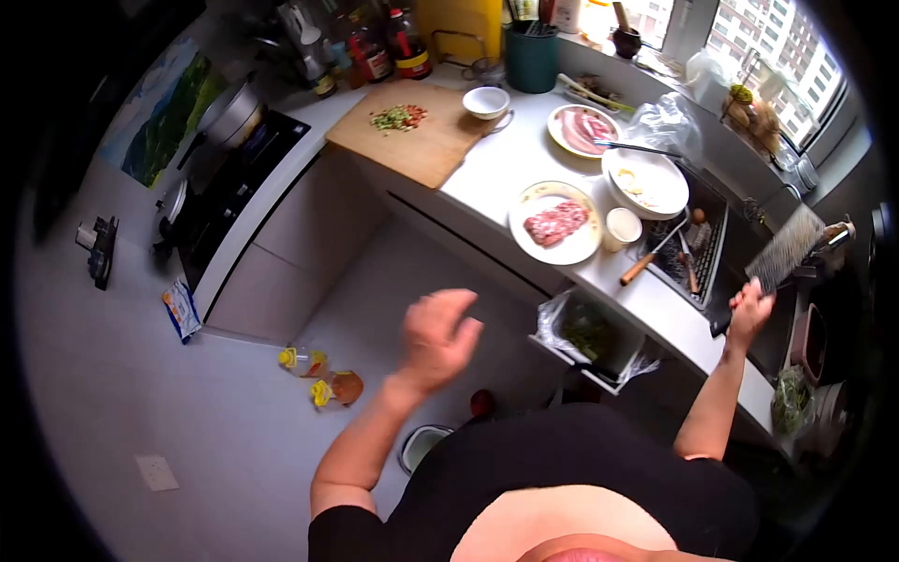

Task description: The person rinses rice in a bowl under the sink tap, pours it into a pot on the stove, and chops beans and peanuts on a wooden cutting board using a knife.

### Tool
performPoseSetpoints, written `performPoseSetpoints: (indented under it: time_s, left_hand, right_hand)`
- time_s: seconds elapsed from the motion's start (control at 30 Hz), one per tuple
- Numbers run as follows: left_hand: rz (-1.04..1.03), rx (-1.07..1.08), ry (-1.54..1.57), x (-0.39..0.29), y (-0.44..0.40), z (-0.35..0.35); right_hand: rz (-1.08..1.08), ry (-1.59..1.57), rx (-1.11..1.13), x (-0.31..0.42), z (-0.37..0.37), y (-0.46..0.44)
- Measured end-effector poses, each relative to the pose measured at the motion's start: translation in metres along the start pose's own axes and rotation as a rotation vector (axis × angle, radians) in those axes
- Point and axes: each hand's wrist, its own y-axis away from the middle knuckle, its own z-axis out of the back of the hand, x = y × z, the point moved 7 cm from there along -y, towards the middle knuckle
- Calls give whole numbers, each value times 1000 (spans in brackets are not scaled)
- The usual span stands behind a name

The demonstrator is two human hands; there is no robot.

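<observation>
My right hand (751,314) is closed round the handle of a wide-bladed cleaver (788,248) over the sink at the right, near the tap. The blade points up and away from me, and the dark handle end sticks out below my fist. My left hand (438,339) hangs in the air over the floor, fingers and thumb apart, holding nothing. Nearest to the right hand on the counter are a wooden-handled tool (641,270) and a draining tray (709,245) with an egg in it. A plate of minced meat (556,223) stands further left.
A cutting board (363,133) bears chopped vegetables (399,117) and a white bowl (486,102). Behind are a plate of sliced meat (582,128) and a large white bowl (676,192). An open drawer with a bag (644,363) juts out below. Oil bottles (335,390) stand on the floor.
</observation>
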Motion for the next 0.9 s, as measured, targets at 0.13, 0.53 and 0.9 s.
performPoseSetpoints:
  time_s: [0.13, 0.53, 0.9]
  left_hand:
    - [114, -314, -72, 46, -7, 157]
    - [410, -104, -61, 240, -35, 150]
    - [642, 8, 67, 414, -128, 149]
  right_hand:
    - [46, -46, 316, 40, -147, 50]
    - [18, 320, 1196, -23, -545, 192]
    - [277, 637, 1657, -81, -763, 205]
